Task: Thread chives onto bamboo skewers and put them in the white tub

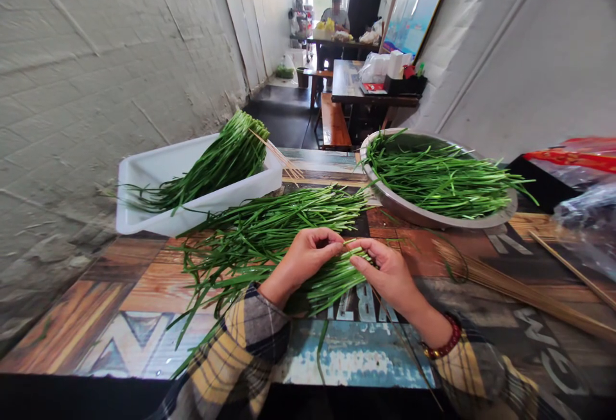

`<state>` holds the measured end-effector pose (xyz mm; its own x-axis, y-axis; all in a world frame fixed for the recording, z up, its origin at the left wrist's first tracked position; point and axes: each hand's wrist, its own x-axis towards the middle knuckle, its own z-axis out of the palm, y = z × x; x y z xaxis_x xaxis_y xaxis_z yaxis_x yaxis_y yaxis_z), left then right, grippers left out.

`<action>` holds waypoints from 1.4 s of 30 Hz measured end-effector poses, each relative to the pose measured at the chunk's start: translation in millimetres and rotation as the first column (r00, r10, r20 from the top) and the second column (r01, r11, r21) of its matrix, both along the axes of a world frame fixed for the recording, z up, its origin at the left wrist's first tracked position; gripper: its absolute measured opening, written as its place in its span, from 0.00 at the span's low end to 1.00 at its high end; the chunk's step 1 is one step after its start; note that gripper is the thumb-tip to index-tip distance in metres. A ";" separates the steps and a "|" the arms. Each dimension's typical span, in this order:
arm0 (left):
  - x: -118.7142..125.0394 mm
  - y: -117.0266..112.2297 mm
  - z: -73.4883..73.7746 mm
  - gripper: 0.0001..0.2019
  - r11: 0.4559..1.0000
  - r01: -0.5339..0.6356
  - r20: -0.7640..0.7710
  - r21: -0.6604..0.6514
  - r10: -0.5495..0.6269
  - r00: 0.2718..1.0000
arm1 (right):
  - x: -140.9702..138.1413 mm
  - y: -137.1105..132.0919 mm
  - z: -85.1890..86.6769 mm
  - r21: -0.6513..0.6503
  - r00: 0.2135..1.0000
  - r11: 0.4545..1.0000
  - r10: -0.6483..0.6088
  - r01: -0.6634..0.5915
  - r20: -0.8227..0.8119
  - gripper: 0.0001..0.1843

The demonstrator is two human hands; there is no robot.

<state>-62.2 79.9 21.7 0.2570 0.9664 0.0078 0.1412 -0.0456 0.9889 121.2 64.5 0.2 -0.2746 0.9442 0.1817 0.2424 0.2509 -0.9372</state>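
Observation:
My left hand [305,258] is curled around the cut ends of a small bunch of green chives [332,279] lying on the table. My right hand [387,272] pinches the same bunch from the right, fingers pressed together on the stems. A larger loose pile of chives [269,224] spreads across the table just beyond and left of my hands. Both sleeves are plaid; a red bead bracelet [445,343] is on my right wrist.
A white plastic tub [158,170] at the back left holds chives and thin bamboo skewers [282,156]. A metal basin [433,215] of chives sits at the back right. More skewers [520,292] lie on the right. Plastic bags [587,215] are far right. A person sits far down the corridor.

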 end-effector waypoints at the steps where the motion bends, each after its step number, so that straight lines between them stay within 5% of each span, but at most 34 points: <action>1: -0.1 0.0 0.0 0.08 1.000 0.001 0.002 -0.007 -0.001 1.000 | 0.1 -0.2 0.3 -0.001 1.000 1.000 0.004 -0.004 -0.002 0.09; 42: -0.1 -0.9 0.1 0.06 0.999 0.008 0.007 0.050 -0.009 1.000 | -0.8 -1.0 -4.3 -0.031 0.999 1.000 -0.004 0.003 -0.035 0.09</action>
